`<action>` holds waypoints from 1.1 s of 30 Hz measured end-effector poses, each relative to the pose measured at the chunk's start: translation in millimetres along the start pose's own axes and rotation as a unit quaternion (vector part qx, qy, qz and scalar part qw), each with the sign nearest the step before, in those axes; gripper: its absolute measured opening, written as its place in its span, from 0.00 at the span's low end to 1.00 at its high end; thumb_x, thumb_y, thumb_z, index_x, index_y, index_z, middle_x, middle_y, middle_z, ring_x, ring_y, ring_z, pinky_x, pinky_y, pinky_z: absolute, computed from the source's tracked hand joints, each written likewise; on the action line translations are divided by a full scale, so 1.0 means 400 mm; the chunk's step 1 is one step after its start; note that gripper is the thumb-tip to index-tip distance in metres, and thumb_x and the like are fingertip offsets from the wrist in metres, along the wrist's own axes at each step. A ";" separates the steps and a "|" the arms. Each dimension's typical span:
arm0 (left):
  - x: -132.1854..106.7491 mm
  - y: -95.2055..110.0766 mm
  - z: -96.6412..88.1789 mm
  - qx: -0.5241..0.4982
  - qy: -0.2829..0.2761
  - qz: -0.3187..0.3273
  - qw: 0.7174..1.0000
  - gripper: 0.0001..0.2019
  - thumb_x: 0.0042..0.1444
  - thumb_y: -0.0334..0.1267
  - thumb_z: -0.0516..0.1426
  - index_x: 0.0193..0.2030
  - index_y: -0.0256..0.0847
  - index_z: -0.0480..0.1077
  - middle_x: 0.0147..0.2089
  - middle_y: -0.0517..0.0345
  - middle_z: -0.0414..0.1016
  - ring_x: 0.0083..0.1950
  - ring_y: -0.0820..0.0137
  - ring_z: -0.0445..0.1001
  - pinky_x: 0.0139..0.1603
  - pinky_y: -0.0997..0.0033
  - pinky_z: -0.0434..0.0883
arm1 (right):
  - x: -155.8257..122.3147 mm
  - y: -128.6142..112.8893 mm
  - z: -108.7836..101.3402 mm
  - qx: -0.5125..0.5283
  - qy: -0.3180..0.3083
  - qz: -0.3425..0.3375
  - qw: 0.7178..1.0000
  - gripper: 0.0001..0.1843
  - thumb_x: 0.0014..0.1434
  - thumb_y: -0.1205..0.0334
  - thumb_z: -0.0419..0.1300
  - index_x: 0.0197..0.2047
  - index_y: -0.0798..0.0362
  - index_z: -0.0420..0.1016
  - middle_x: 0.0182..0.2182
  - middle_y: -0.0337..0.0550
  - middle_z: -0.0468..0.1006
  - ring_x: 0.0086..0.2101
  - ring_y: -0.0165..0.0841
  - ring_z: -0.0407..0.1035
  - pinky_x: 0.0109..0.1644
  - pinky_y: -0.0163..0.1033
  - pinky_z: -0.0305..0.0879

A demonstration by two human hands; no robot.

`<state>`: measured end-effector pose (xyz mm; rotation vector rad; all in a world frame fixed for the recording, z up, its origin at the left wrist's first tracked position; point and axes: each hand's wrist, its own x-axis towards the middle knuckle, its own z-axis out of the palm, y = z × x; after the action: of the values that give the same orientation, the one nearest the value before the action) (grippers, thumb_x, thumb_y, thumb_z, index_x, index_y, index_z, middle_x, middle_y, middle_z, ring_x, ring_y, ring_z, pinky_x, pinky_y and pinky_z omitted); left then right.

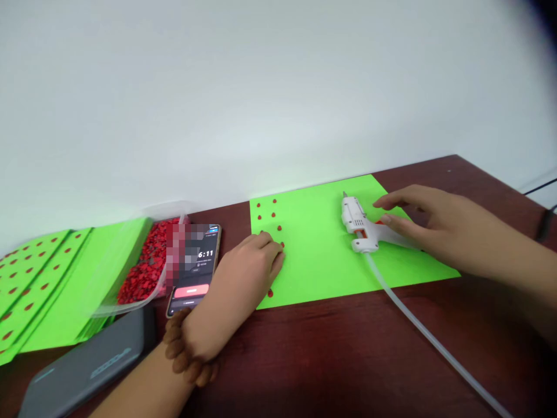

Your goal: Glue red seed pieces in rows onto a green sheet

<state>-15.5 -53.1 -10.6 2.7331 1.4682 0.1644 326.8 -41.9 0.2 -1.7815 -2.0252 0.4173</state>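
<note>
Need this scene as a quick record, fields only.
left hand: left hand, fingers curled on the green paper sheet, beside small red dots
left wrist: beaded bracelet
right hand: right hand, fingers around the white glue gun, grip unclear
glue gun: on the sheet, pale cord running toward the camera
nearby: plastic tub of red pieces, phone, stacked dotted green sheets, dark grey device
surface: dark wood table

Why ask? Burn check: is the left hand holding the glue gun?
No, the left hand rests at the green sheet's left edge, away from the glue gun.
</note>
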 end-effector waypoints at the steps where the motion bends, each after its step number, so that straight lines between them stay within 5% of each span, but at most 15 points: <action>1: -0.001 -0.001 -0.001 -0.001 -0.001 0.008 1.000 0.11 0.72 0.37 0.57 0.43 0.39 0.82 0.44 0.50 0.82 0.48 0.60 0.81 0.50 0.61 0.78 | 0.000 0.001 0.000 0.001 0.001 -0.001 1.000 0.29 0.62 0.30 0.53 0.49 0.41 0.80 0.51 0.52 0.85 0.50 0.59 0.78 0.52 0.64 0.73; 13: -0.016 -0.004 -0.009 -0.070 -0.010 0.029 0.997 0.10 0.73 0.39 0.58 0.46 0.41 0.82 0.45 0.53 0.83 0.49 0.60 0.81 0.53 0.57 0.78 | 0.003 0.002 -0.002 0.012 -0.006 0.000 1.000 0.27 0.62 0.33 0.55 0.50 0.43 0.80 0.52 0.51 0.85 0.49 0.57 0.78 0.55 0.63 0.71; 33: -0.038 -0.011 -0.014 -0.036 0.085 0.120 0.988 0.07 0.71 0.32 0.58 0.47 0.41 0.80 0.41 0.57 0.82 0.42 0.64 0.77 0.41 0.64 0.75 | 0.006 0.010 0.003 0.021 0.001 -0.004 1.000 0.28 0.63 0.35 0.56 0.52 0.46 0.82 0.51 0.51 0.85 0.49 0.55 0.77 0.56 0.62 0.70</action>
<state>-28.1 -63.3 -6.7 2.8897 1.1318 0.4588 329.5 -38.9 -2.4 -1.7475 -2.0074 0.4528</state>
